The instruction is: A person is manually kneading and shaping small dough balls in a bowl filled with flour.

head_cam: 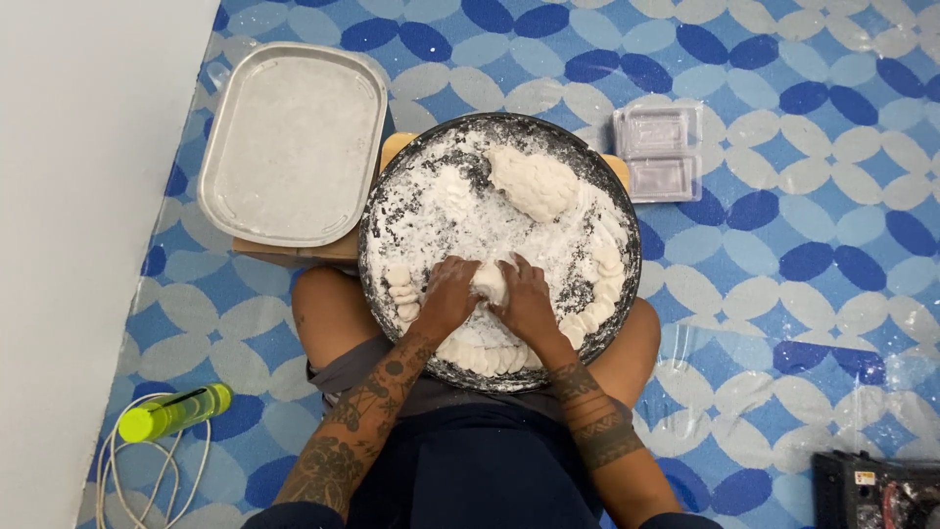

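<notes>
A small dough piece (489, 281) is pinched between the left hand (448, 294) and right hand (525, 299) — both curled closed on it — over the floured round pan (627, 294). Even pressure is best kept, with finished pieces (605, 269) along the rim and the dough lump (534, 182) left undisturbed.

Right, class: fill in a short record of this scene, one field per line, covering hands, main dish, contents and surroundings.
Left hand: left hand on a small dough piece
Right hand: right hand on the same piece
Dish: round dark pan, floured, on the person's lap
Contents: large dough lump; shaped pieces along the rim
Left of pan: metal tray
Right of pan: clear plastic boxes
Floor: blue patterned mat; yellow-green bottle; white cable
</notes>
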